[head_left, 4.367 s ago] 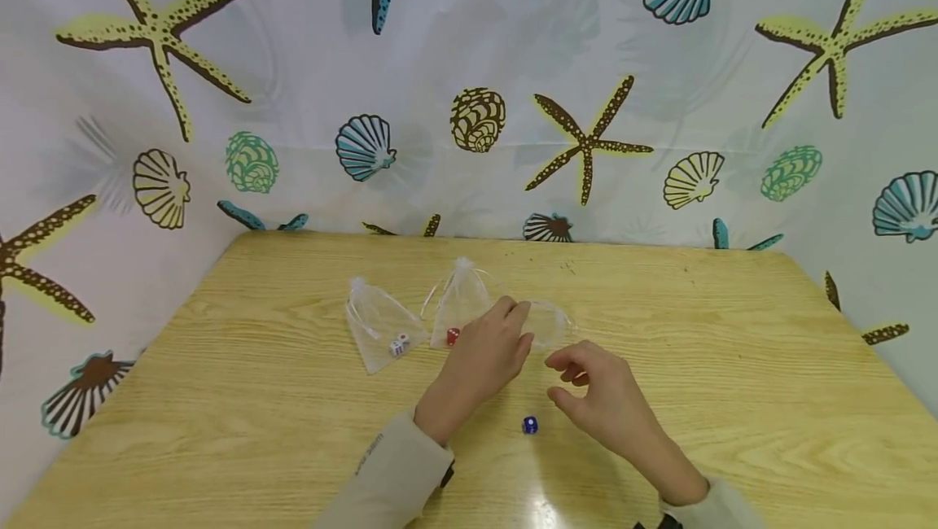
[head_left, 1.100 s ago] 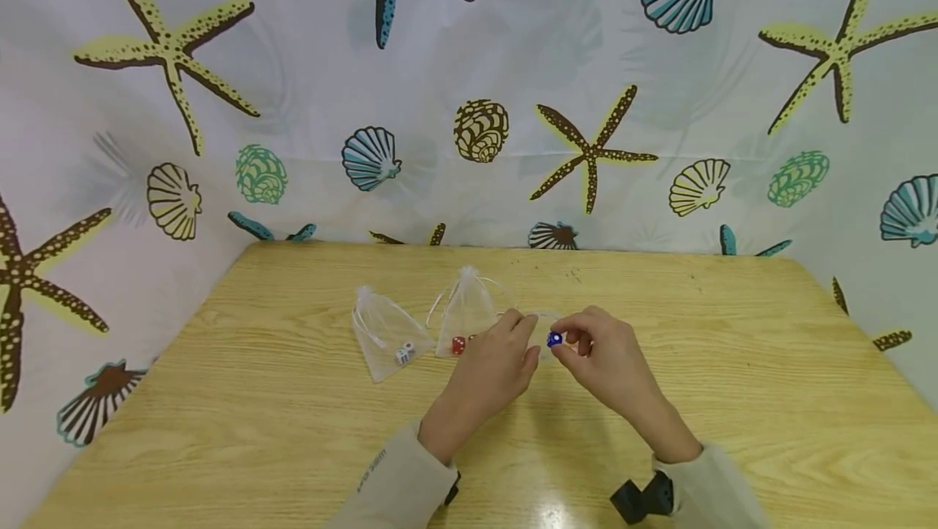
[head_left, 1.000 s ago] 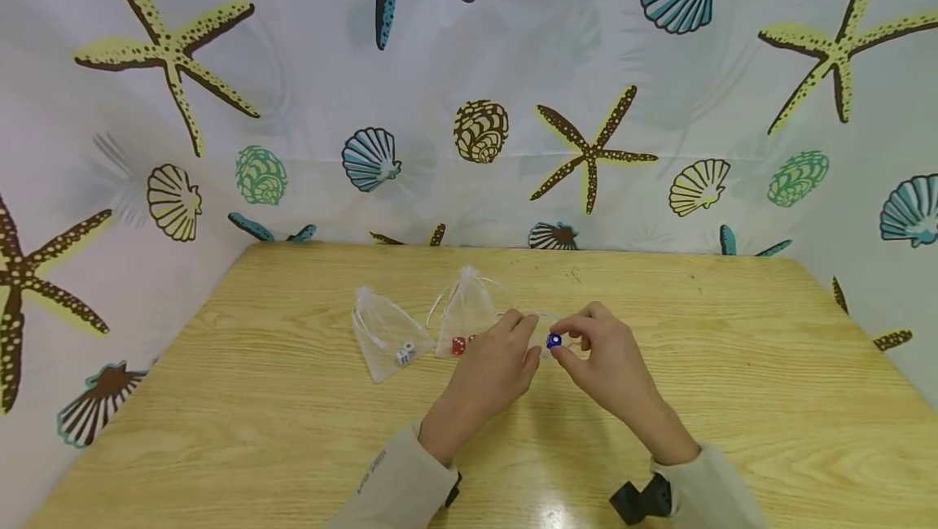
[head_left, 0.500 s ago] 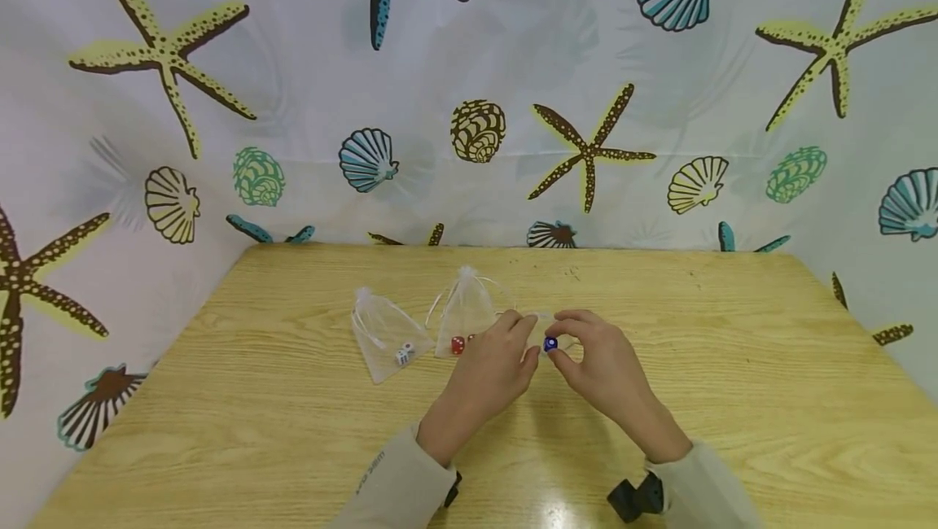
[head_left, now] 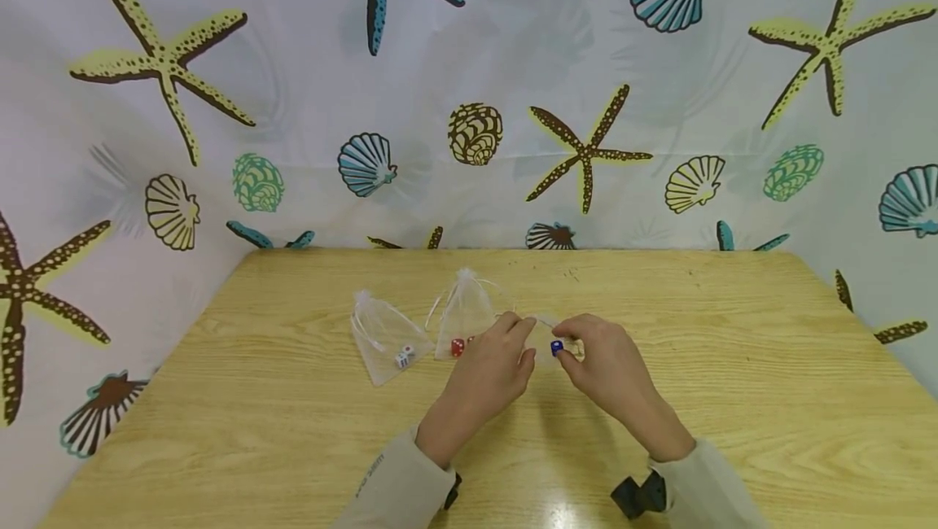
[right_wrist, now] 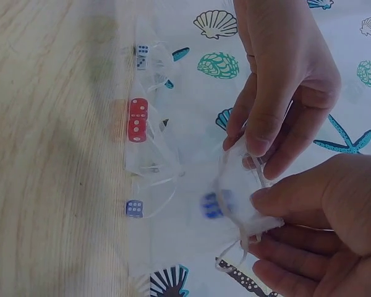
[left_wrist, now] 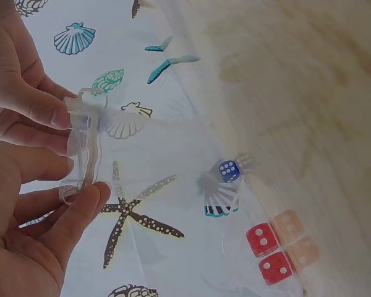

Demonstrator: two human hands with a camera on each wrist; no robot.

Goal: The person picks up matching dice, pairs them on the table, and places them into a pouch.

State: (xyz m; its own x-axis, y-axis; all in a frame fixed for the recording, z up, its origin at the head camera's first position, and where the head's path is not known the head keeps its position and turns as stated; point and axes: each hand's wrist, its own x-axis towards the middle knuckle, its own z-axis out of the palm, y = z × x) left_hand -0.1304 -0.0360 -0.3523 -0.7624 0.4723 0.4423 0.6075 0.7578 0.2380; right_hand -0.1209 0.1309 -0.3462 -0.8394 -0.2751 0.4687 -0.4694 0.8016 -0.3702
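Between my hands a sheer white drawstring bag [right_wrist: 185,241] has its mouth spread. My left hand [head_left: 493,362] pinches one side of the rim; my right hand [head_left: 611,366] pinches the other between thumb and fingers. A blue die [right_wrist: 213,205], blurred, shows through the mesh just below the bag's mouth, apart from the fingertips. Another blue die [left_wrist: 229,170] lies at the bottom of this bag. Left of my hands, a second mesh bag [head_left: 465,309] contains red dice [right_wrist: 137,120], partly behind my left hand in the head view. A third bag [head_left: 377,325] contains white dice [head_left: 405,356].
The wooden table [head_left: 256,448] extends around both hands. White cloth [head_left: 308,89] printed with shells and starfish stands behind the table and at both sides. Black devices [head_left: 639,496] sit at the wrists.
At 4.4 seconds ago a blue die lay on the table; later the right fingers pinched it over the bag. Now it has left them, and the right hand holds the rim. The left hand stays put.
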